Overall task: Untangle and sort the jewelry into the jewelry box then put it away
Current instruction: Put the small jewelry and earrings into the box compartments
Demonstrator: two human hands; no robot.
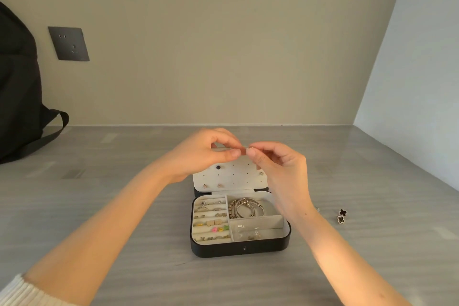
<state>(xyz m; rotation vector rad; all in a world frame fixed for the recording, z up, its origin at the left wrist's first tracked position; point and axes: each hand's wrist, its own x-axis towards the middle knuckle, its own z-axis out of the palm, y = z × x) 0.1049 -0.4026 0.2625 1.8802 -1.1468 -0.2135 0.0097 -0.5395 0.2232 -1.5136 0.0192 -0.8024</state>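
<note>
The jewelry box [238,248] is cased in a matt black, leather-like material, and its lining [273,221] is seen as soft, cream, velvety cloth. The bangles [248,207] are of shiny silver-toned metal, as is the small silver piece [249,148]. The clover earrings [342,215] are glossy black, rimmed in bright metal. The surface [99,169] is finished in smooth grey wood grain with a faint sheen. The backpack [17,82] is matt black cloth; the sleeve [22,293] is ribbed white knit.

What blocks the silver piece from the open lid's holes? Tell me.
Nothing visible. The left hand and right hand pinch the silver piece just over the lid, which lies open with many holes free.
</note>
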